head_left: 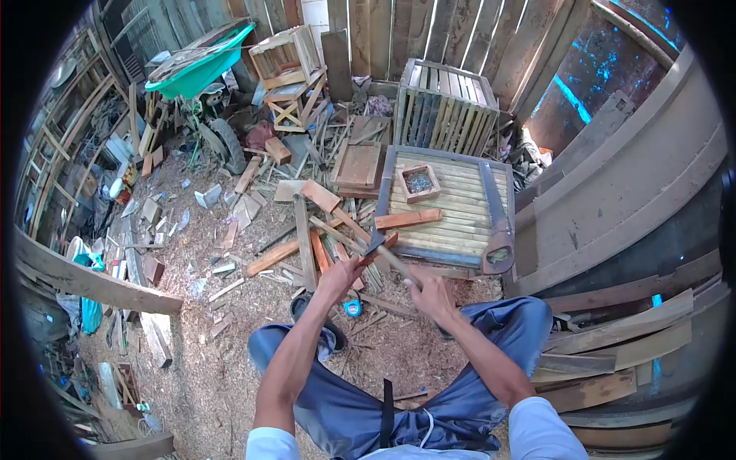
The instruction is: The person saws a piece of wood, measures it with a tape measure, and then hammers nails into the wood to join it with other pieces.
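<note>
My left hand (341, 279) is closed around the near end of a reddish wood piece (380, 251). In my right hand (433, 296) is the pale handle of a wooden-handled tool (396, 263); its dark metal head lies against the wood piece, just beyond my left fingers. Past the hands, a slatted wooden panel (452, 218) carries a loose wood block (409, 218), a small square box (418, 183) with small dark bits inside, and a handsaw (497, 222) along its right side. A blue tape measure (352, 308) sits on the ground between my knees, near my left forearm.
Offcuts and sawdust cover the ground (207, 337). A slatted crate (446, 107) stands behind the panel. Back left are a green wheelbarrow (203, 67) and a wooden box frame (287, 57). Stacked boards (613, 353) lie to the right, and a curved plank (100, 276) juts in from the left.
</note>
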A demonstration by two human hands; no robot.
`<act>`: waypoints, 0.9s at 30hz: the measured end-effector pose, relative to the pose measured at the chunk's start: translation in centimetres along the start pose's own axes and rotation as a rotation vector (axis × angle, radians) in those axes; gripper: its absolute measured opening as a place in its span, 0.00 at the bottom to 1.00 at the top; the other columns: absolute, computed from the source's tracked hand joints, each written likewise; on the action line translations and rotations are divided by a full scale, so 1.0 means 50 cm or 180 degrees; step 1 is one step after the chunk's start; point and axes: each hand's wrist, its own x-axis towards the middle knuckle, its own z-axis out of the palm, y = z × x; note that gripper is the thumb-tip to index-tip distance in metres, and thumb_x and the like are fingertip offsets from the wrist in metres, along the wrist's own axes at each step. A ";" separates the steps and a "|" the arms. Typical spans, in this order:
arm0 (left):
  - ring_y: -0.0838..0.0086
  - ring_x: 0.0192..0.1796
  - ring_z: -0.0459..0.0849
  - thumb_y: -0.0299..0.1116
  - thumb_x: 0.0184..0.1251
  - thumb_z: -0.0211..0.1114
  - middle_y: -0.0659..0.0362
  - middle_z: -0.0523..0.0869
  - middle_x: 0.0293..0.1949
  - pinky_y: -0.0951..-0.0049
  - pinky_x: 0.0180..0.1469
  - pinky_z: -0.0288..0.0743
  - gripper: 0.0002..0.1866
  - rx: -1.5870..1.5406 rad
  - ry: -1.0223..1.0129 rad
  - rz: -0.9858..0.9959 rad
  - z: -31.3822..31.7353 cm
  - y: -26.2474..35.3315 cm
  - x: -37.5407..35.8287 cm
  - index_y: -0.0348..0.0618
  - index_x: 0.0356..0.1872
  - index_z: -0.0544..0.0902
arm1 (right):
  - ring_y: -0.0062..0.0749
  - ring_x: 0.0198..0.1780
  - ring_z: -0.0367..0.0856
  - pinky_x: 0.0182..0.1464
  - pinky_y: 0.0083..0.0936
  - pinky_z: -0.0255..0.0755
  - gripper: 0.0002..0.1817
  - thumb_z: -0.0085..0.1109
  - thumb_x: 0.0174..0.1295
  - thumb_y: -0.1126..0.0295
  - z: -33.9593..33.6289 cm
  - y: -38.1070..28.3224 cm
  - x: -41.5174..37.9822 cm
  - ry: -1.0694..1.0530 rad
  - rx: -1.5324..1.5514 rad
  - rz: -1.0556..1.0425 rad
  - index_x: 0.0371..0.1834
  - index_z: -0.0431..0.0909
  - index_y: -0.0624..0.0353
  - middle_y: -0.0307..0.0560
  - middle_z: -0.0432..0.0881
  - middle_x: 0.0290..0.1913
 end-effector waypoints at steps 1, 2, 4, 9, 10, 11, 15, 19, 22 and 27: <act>0.45 0.36 0.84 0.47 0.72 0.54 0.43 0.84 0.30 0.49 0.36 0.76 0.16 -0.0139 0.0001 0.0074 0.004 -0.006 -0.013 0.45 0.47 0.76 | 0.56 0.43 0.83 0.44 0.44 0.78 0.18 0.58 0.63 0.61 -0.002 -0.010 -0.021 -0.0118 0.0076 -0.0100 0.56 0.80 0.50 0.58 0.84 0.42; 0.45 0.37 0.84 0.47 0.72 0.54 0.42 0.84 0.30 0.50 0.36 0.76 0.17 -0.0259 0.0016 0.0184 0.004 -0.011 -0.014 0.45 0.48 0.76 | 0.56 0.43 0.83 0.44 0.44 0.78 0.19 0.58 0.63 0.61 0.005 0.006 -0.020 -0.0117 0.0045 -0.0132 0.56 0.79 0.50 0.58 0.85 0.41; 0.45 0.37 0.84 0.46 0.72 0.54 0.43 0.84 0.31 0.49 0.37 0.75 0.16 0.0004 -0.0106 -0.0048 0.020 -0.012 -0.010 0.46 0.49 0.76 | 0.56 0.42 0.84 0.44 0.43 0.78 0.20 0.58 0.63 0.60 0.015 0.039 -0.014 -0.0078 -0.0005 -0.0167 0.58 0.78 0.50 0.58 0.85 0.41; 0.44 0.37 0.83 0.46 0.72 0.54 0.43 0.84 0.31 0.49 0.37 0.75 0.15 -0.0132 0.0075 0.0089 0.009 -0.005 -0.018 0.46 0.47 0.75 | 0.53 0.43 0.85 0.47 0.43 0.79 0.23 0.59 0.61 0.55 -0.011 -0.032 -0.010 -0.0008 0.0038 -0.0030 0.58 0.78 0.52 0.57 0.84 0.45; 0.44 0.37 0.83 0.45 0.72 0.53 0.42 0.83 0.30 0.48 0.37 0.75 0.15 -0.0296 0.0174 0.0276 0.007 -0.008 -0.015 0.44 0.45 0.74 | 0.53 0.43 0.85 0.47 0.43 0.79 0.23 0.59 0.62 0.56 -0.012 -0.016 -0.006 -0.0168 -0.0023 0.0087 0.58 0.78 0.52 0.58 0.84 0.46; 0.45 0.38 0.83 0.45 0.72 0.54 0.42 0.83 0.32 0.49 0.37 0.75 0.14 -0.0023 -0.0101 -0.0006 0.005 -0.009 -0.007 0.45 0.46 0.75 | 0.53 0.44 0.85 0.47 0.44 0.79 0.23 0.59 0.62 0.56 -0.016 0.002 -0.001 -0.0319 -0.0077 0.0208 0.58 0.78 0.52 0.58 0.84 0.46; 0.47 0.38 0.84 0.42 0.72 0.53 0.44 0.83 0.31 0.51 0.36 0.75 0.14 0.0318 -0.0141 -0.0136 0.001 0.006 -0.005 0.51 0.53 0.75 | 0.56 0.44 0.84 0.46 0.46 0.78 0.20 0.58 0.62 0.59 0.018 0.043 0.019 -0.0008 0.0201 0.0201 0.57 0.79 0.48 0.59 0.84 0.44; 0.48 0.39 0.84 0.41 0.71 0.55 0.44 0.84 0.31 0.51 0.36 0.75 0.13 0.0024 -0.0352 -0.0212 -0.010 0.006 -0.008 0.47 0.49 0.76 | 0.56 0.44 0.83 0.46 0.47 0.77 0.19 0.58 0.62 0.61 0.002 0.040 0.007 -0.0152 0.0131 -0.0003 0.55 0.80 0.54 0.60 0.84 0.44; 0.50 0.34 0.85 0.45 0.72 0.54 0.46 0.85 0.29 0.51 0.33 0.76 0.14 -0.0100 -0.0251 -0.0176 -0.009 0.019 -0.008 0.50 0.50 0.76 | 0.58 0.45 0.83 0.48 0.46 0.77 0.20 0.58 0.63 0.60 0.012 0.052 0.027 0.0152 0.0273 0.0111 0.55 0.79 0.58 0.62 0.83 0.44; 0.46 0.38 0.83 0.44 0.71 0.55 0.43 0.84 0.33 0.49 0.38 0.76 0.14 0.0118 -0.0291 -0.0341 0.005 0.007 0.001 0.43 0.42 0.75 | 0.57 0.43 0.84 0.45 0.43 0.78 0.19 0.59 0.62 0.64 0.006 0.048 -0.001 -0.0020 -0.0014 0.0220 0.57 0.79 0.53 0.62 0.84 0.42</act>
